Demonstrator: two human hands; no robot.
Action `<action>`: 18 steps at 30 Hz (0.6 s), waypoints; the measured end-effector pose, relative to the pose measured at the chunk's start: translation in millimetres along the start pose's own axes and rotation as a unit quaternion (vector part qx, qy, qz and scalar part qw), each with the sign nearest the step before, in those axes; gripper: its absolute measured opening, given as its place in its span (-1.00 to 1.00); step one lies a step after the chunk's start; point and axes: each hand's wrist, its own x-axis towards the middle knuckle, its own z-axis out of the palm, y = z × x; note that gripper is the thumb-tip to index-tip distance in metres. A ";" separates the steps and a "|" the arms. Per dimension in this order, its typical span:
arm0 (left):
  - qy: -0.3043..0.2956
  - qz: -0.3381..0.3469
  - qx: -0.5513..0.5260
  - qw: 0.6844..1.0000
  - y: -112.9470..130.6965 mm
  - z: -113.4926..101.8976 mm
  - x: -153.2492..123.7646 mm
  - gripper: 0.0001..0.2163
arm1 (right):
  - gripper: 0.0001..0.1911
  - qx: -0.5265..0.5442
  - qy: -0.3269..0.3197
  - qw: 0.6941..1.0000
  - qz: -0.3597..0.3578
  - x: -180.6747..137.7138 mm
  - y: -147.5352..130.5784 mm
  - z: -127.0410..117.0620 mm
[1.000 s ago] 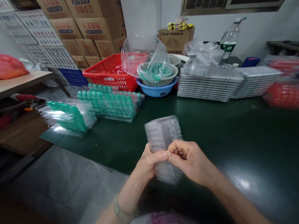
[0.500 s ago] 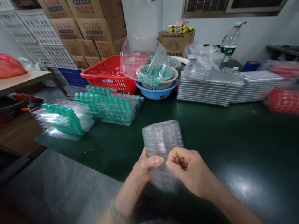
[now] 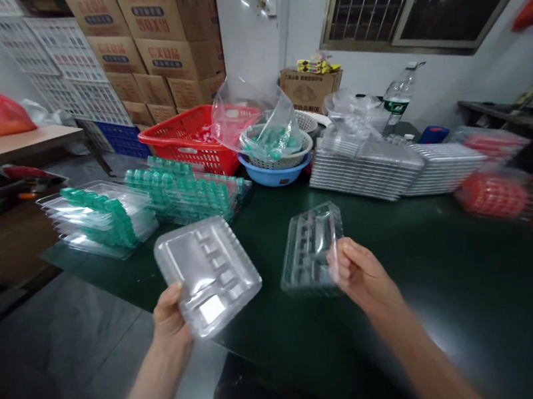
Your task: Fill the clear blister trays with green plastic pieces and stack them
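Note:
My left hand (image 3: 171, 316) is closed on the left edge of a clear plastic tray (image 3: 208, 269) with moulded compartments, tilted above the table's near left edge. In my right hand (image 3: 361, 269), closed at its right side, is another clear plastic tray (image 3: 309, 250), also with moulded compartments. A gap of dark green tabletop shows between the two trays. Whether either hand holds one tray or several nested ones, I cannot tell. Beyond the left tray, clear trays with green pieces (image 3: 101, 212) stand stacked, beside a second stack with green pieces (image 3: 179, 190).
Along the back of the green table (image 3: 407, 258) are a red basket (image 3: 182, 147), a blue basin (image 3: 279, 174) under a white colander, stacked clear trays (image 3: 367, 166), a bottle (image 3: 399, 97) and red-filled packs (image 3: 495, 190). Cartons (image 3: 173, 56) and white crates (image 3: 65, 46) rise behind.
The stack of clear trays held between both hands has come apart. My left hand moved left with one portion, my right hand moved slightly right with the other. The view shifted a little.

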 end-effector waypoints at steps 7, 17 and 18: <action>0.054 0.110 -0.006 0.992 15.7 -17.2 -1.1 -0.70 | -0.77 0.009 0.179 0.974 0.138 -5.3 46.1 -18.1; 0.068 0.125 -0.046 0.989 8.2 -8.0 -3.9 -0.83 | -0.71 -0.775 -0.033 0.596 -0.209 -16.3 31.1 -18.7; 0.063 0.117 -0.050 0.990 8.0 -9.5 -5.4 -0.84 | -0.78 -0.793 -0.055 0.566 -0.218 -4.1 35.4 -22.5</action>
